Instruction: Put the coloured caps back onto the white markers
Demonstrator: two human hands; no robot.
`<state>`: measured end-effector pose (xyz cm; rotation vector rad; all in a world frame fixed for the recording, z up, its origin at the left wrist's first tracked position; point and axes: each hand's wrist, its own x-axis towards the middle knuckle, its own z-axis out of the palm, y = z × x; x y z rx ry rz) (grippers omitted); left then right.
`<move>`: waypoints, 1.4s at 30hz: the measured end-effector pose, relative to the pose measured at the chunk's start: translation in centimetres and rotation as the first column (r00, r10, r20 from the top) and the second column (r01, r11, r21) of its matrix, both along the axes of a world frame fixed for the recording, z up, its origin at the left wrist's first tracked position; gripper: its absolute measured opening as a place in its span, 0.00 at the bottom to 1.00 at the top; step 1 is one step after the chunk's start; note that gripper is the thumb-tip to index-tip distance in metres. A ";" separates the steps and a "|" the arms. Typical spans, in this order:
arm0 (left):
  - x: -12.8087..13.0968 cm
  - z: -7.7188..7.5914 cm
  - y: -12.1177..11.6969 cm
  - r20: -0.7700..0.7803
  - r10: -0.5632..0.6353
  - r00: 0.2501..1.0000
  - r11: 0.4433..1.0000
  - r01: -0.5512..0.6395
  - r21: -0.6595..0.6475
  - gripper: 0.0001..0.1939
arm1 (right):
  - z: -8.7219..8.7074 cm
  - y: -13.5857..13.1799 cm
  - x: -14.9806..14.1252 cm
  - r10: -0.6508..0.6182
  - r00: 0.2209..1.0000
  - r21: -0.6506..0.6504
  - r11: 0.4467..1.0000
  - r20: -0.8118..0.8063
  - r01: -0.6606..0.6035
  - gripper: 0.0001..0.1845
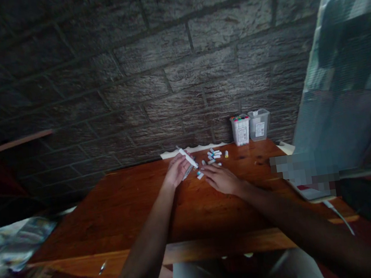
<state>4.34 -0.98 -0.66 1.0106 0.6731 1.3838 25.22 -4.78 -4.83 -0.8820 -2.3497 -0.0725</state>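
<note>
A white marker [188, 158] is held at a slant in my left hand [175, 172], its lower end pointing toward my right hand [222, 179]. Beneath that marker, another slim pen-like thing [187, 172] shows beside my left fingers; whether it is held too, I cannot tell. My right hand is low over the wooden table, palm down with fingers stretched out. Its fingertips come close to the held marker's lower end and to a small white and blue cap [200, 175]. Several loose caps [214, 154] lie just beyond, and a yellow-banded one [226, 154] sits to their right.
Against the brick wall [181, 80] stand a clear box of markers [241, 130] and a second clear box [259, 125]. A pale wavy-edged strip [203, 148] runs along the back of the wooden table [123, 215]. At right lies a partly blurred device with a white cable [339, 213].
</note>
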 end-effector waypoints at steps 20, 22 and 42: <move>-2.3 -0.8 -0.7 0.231 0.168 0.958 0.985 -0.153 -0.081 0.09 | 1.0 -4.5 -4.0 0.480 0.875 -0.153 0.871 0.062 -0.467 0.17; -2.3 -0.9 -0.6 0.223 0.194 0.955 0.980 -0.177 -0.095 0.09 | 1.1 -4.9 -4.2 0.530 0.847 -0.181 0.838 0.048 -0.514 0.14; -0.7 -0.3 -2.1 0.194 0.015 0.981 0.999 -0.021 0.025 0.11 | 1.8 -0.1 1.9 0.011 0.781 -0.343 0.895 -0.625 -0.286 0.14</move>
